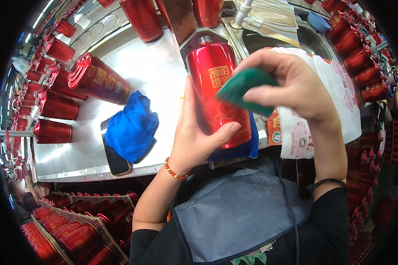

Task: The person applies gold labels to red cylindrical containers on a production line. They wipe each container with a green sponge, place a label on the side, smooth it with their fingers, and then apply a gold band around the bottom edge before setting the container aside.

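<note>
A glossy red bottle point(212, 95) with gold markings lies in front of me, its clear threaded neck pointing away. My left hand point(199, 132) grips its lower left side, with the thumb across the lower front. In my right hand point(292, 86) a flat green scraper point(247, 90) is pinched between thumb and fingers. It is over the bottle's right front, slightly blurred; whether it touches the surface I cannot tell. Part of a blue cloth point(253, 141) shows under the bottle's near end. Printed decal sheets point(314, 128) lie beside the bottle, below my right forearm.
Left on the metal table point(75, 159) are a crumpled blue cloth point(135, 128), a dark phone point(115, 159) beneath it and several standing red bottles point(99, 79). A tap point(242, 15), a sink point(311, 37) and a blue bowl point(318, 22) are at the far right. Boxed bottles point(79, 236) fill the lower left.
</note>
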`<state>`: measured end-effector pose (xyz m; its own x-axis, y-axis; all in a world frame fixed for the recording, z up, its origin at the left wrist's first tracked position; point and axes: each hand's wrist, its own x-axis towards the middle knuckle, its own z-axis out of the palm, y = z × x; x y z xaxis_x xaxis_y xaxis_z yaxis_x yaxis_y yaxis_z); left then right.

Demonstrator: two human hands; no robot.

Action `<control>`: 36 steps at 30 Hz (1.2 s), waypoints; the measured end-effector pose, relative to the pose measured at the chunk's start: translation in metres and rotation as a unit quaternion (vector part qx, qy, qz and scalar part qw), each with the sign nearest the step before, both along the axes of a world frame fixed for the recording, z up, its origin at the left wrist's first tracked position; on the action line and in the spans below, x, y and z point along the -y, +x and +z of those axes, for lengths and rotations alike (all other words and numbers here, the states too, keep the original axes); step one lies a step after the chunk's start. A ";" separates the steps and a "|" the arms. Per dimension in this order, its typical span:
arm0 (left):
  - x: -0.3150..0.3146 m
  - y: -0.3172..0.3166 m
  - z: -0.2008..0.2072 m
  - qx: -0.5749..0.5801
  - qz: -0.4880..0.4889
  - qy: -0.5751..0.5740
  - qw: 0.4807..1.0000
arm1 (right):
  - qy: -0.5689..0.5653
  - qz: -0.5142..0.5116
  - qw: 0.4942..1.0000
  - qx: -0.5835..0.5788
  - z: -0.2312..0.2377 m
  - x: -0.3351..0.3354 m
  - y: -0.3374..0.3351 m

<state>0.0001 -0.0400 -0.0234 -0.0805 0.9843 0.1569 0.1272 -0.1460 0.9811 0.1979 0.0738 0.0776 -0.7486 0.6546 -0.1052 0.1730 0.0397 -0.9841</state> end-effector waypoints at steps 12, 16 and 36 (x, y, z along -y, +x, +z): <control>-0.002 0.002 0.007 -0.007 -0.022 -0.015 1.000 | 0.368 -0.011 0.928 0.054 0.003 -0.025 -0.043; 0.001 0.004 0.007 0.020 -0.005 -0.009 1.000 | 0.327 -0.103 0.939 -0.007 -0.012 -0.032 -0.012; 0.011 -0.019 -0.010 -0.089 -0.049 0.066 0.993 | 0.237 -0.193 0.949 -0.073 -0.057 0.000 0.038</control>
<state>-0.0192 -0.0507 -0.0331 0.0562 0.9561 0.2875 0.2763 -0.2916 0.9158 0.2355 0.0741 0.0208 -0.4270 0.8316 0.3551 0.1282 0.4444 -0.8866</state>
